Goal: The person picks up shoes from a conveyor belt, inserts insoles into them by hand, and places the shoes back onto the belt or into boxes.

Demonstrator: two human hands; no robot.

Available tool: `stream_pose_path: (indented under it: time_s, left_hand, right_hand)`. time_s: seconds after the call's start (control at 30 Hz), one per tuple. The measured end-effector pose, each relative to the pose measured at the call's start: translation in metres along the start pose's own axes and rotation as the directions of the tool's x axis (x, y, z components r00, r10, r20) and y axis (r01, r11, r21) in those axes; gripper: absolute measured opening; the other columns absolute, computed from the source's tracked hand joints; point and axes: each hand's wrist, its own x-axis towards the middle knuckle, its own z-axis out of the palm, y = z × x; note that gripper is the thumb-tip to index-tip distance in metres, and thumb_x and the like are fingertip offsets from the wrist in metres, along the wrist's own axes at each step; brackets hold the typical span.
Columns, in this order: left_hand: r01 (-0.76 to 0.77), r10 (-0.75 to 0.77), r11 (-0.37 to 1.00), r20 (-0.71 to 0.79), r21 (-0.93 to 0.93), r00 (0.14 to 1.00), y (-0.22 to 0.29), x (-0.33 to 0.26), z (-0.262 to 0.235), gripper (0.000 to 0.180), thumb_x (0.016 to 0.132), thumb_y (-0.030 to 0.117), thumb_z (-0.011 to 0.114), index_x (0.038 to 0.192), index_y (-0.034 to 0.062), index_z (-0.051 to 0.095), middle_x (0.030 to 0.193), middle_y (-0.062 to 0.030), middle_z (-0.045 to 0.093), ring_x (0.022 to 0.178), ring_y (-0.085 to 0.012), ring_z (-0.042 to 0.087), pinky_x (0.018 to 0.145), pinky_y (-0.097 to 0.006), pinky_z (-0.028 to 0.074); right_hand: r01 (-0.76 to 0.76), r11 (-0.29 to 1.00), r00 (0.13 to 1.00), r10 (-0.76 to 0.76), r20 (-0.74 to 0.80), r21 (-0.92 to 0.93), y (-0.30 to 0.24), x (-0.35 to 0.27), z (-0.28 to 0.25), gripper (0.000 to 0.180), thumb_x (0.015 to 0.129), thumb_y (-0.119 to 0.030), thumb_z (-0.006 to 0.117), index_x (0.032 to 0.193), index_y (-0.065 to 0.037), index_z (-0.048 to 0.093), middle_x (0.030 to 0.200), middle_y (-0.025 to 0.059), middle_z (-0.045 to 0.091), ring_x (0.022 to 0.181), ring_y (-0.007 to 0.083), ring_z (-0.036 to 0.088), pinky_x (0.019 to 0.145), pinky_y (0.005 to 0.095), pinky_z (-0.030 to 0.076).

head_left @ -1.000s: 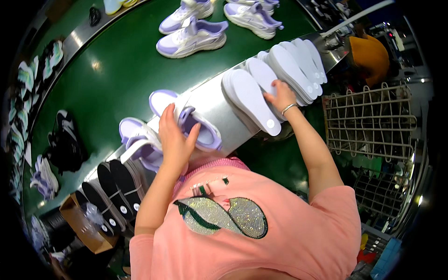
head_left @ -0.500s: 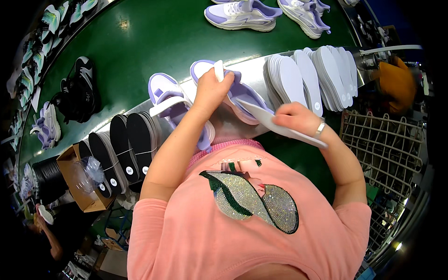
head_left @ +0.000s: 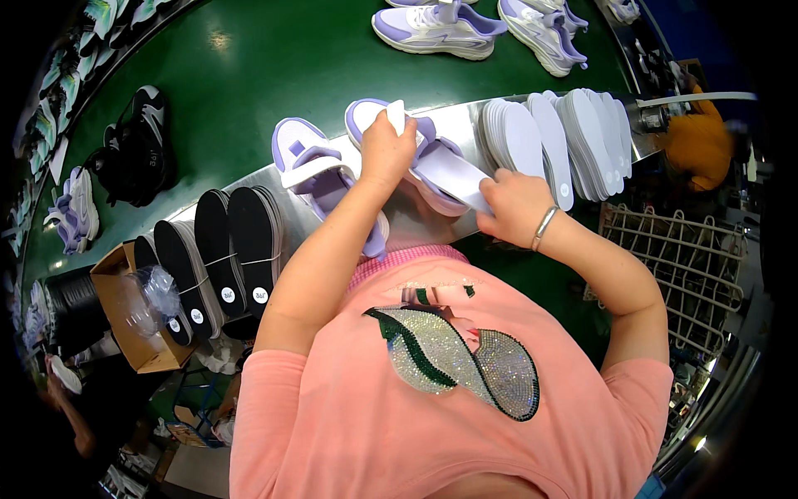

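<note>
Along the metal ledge point(head_left: 413, 229), our left hand point(head_left: 387, 151) pinches the tongue point(head_left: 396, 117) of a lavender shoe point(head_left: 434, 198), our right hand point(head_left: 517, 208) a white insole point(head_left: 453, 175), which might buckle if pushed crookedly.

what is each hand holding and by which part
Left hand: lavender-white shoe, by its tongue. Right hand: white insole, by the end outside the shoe.

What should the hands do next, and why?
The right hand should probably slide the white insole deeper into the purple-and-white shoe: one end is inside, the other, in that hand, sticks out, and the left hand grips the shoe near its opening.
</note>
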Motion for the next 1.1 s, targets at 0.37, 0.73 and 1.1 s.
stream_pose_path:
  time_s: [0.37,0.73,1.1]
  left_hand:
    - [-0.020,0.017,0.998,-0.057,-0.058,0.998,0.008,-0.009,-0.001,0.032,0.074,0.023,0.056,0.087,-0.0050,0.052,0.077,-0.0217,0.058,0.074,-0.0365,0.057,0.067,-0.039,0.044]
    - [-0.009,0.000,0.983,-0.047,-0.181,0.999,-0.001,-0.006,0.000,0.027,0.073,0.019,0.058,0.086,-0.0033,0.053,0.077,-0.0198,0.059,0.074,-0.0346,0.057,0.067,-0.037,0.044]
    - [-0.031,0.025,0.997,-0.087,-0.065,0.996,-0.007,-0.003,-0.001,0.028,0.073,0.020,0.057,0.087,-0.0036,0.053,0.073,-0.0143,0.059,0.067,-0.0229,0.057,0.063,-0.030,0.044]
  right_hand:
    - [0.085,0.994,0.996,-0.084,0.022,-0.067,-0.025,0.072,0.044,0.019,0.071,-0.020,0.051,0.073,-0.005,0.063,0.078,0.0159,0.059,0.072,0.0281,0.059,0.066,0.0341,0.048]
    - [0.087,0.994,0.895,-0.050,0.443,-0.065,-0.026,0.106,0.034,0.024,0.072,-0.018,0.050,0.088,-0.006,0.064,0.093,0.0149,0.060,0.087,0.0267,0.058,0.074,0.0329,0.045]
    - [0.109,0.993,0.851,-0.068,0.520,-0.048,-0.028,0.086,0.008,0.026,0.073,-0.020,0.050,0.091,-0.005,0.062,0.092,0.0143,0.061,0.089,0.0234,0.058,0.079,0.0334,0.042]
